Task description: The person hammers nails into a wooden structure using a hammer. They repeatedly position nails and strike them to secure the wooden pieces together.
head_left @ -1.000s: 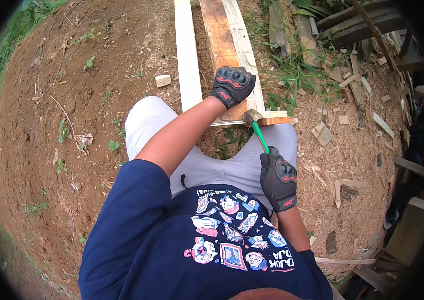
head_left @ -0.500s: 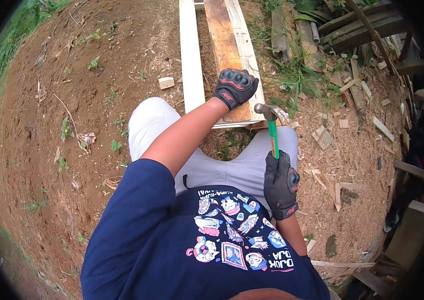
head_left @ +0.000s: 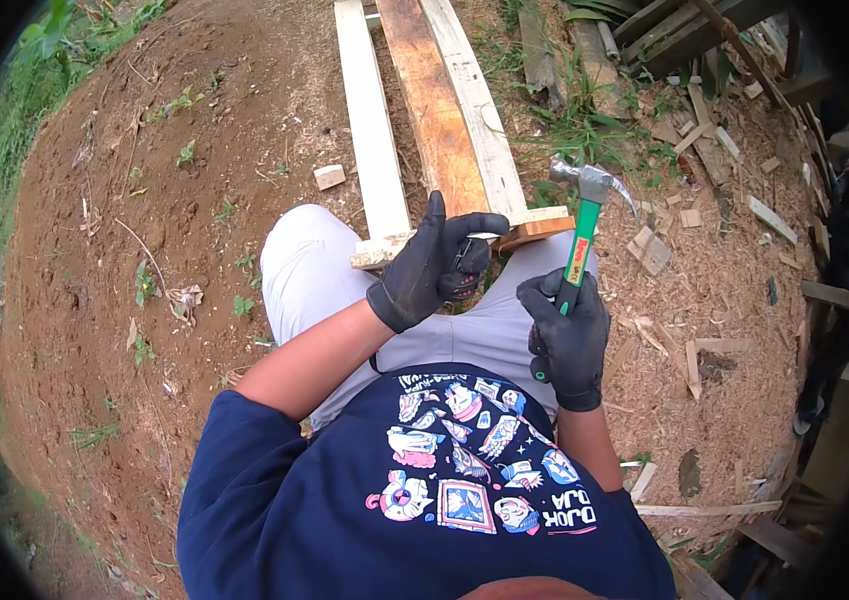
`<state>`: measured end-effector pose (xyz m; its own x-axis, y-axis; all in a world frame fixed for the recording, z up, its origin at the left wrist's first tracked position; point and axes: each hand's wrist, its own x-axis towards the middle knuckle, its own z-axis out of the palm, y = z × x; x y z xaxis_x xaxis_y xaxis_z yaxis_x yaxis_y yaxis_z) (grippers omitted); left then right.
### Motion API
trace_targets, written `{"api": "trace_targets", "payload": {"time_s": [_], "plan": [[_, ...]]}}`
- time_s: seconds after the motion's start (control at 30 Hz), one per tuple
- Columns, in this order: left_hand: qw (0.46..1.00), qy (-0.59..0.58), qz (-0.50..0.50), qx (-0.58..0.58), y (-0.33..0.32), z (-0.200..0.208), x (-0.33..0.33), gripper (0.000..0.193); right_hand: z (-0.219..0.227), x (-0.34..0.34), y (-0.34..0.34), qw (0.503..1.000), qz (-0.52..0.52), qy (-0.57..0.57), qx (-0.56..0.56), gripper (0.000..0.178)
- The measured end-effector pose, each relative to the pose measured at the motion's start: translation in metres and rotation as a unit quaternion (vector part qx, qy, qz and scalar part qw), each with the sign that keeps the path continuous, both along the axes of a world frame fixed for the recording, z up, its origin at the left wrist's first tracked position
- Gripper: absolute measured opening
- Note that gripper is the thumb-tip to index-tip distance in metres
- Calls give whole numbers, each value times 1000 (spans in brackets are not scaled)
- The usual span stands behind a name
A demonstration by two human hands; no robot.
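Holding a green-handled claw hammer [head_left: 581, 238] just right of the near end of a wooden frame [head_left: 372, 130].
The gloved right hand [head_left: 572, 345] is wrapped around the handle, hammer head on the far side. The gloved left hand [head_left: 426, 268] is at the frame's near end, thumb raised, forefinger pointing right, other fingers curled; whether its grip holds anything cannot be told. Wood scraps [head_left: 650, 252] lie to the right.

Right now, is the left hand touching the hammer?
Apart: the head view shows a clear gap between the left hand and the hammer, which the right hand grips.
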<state>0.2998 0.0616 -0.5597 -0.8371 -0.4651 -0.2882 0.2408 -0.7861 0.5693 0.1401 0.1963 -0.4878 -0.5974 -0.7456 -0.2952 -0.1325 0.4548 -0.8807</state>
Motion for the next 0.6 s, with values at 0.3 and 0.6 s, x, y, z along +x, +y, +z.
{"api": "trace_targets", "payload": {"time_s": [0.3, 0.6], "plan": [[971, -41, 6, -235, 37, -29, -6, 112, -15, 7, -22, 972, 161, 167, -46, 25], [962, -121, -23, -243, 46, -61, -18, 97, -49, -4, -22, 963, 233, 137, -15, 31]]}}
